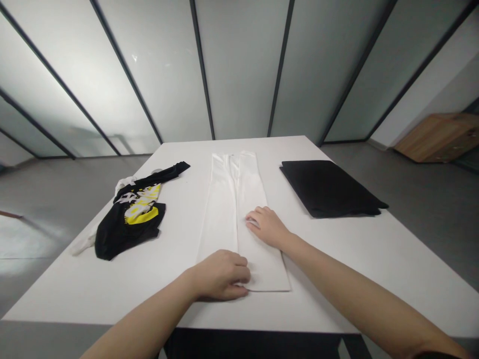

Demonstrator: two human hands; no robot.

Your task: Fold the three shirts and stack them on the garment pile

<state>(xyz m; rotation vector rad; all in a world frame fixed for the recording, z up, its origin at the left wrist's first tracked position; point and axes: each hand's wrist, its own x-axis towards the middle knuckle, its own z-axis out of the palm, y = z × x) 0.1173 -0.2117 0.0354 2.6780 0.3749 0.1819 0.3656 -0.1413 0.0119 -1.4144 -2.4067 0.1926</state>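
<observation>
White trousers lie flat and lengthwise on the white table, waist at the far end and leg hems toward me. My left hand is at the near end, over the hem of the left leg. Its fingers are curled and closed on the cloth near the inner leg edges; that hem is mostly hidden under the hand. Farther up, my right hand rests on the right leg with bent fingers, thumb and fingertips drawn together on the fabric near the inner seam.
A black garment with a yellow and white print lies crumpled at the left, with white cloth beneath its edge. On the right sits a folded black cloth. The white table ends close in front of me. Frosted glass panels stand behind it.
</observation>
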